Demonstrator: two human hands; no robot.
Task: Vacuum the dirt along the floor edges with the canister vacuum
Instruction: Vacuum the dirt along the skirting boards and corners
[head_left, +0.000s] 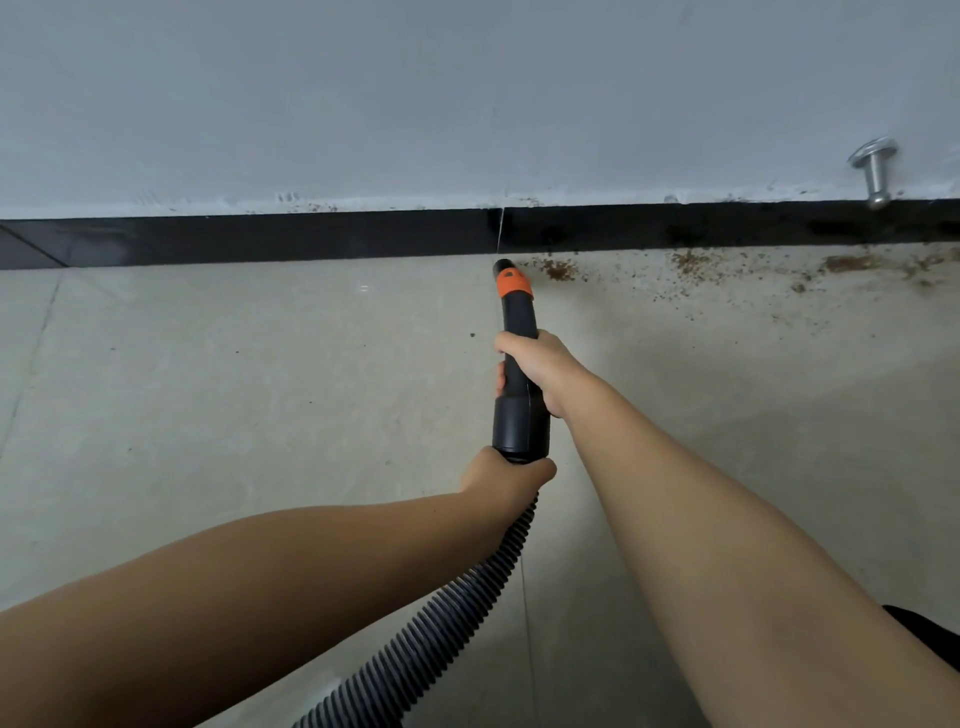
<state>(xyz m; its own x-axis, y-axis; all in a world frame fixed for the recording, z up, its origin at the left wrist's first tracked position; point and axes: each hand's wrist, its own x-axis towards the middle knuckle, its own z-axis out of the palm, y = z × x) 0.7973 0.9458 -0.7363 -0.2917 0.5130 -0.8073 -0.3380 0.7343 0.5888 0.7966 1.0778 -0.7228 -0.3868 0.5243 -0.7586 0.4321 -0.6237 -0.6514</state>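
Observation:
A black vacuum nozzle (516, 312) with an orange collar points at the foot of the wall, its tip touching the floor beside the black skirting (311, 236). My right hand (540, 369) grips the nozzle tube at its middle. Lower down, my left hand (501, 475) grips the end of the ribbed black hose (431, 634) just under the tube's thick cuff. Brown dirt (558, 270) lies in clumps and specks along the floor edge right of the tip, stretching to the frame's right side. The canister itself is out of view.
A grey-white wall (467, 104) rises above the skirting. A metal door stopper (875, 171) juts out of the wall at the right. The floor is pale tile (208, 389), with a few stray specks left of the nozzle. A dark object (935, 639) shows at the lower right.

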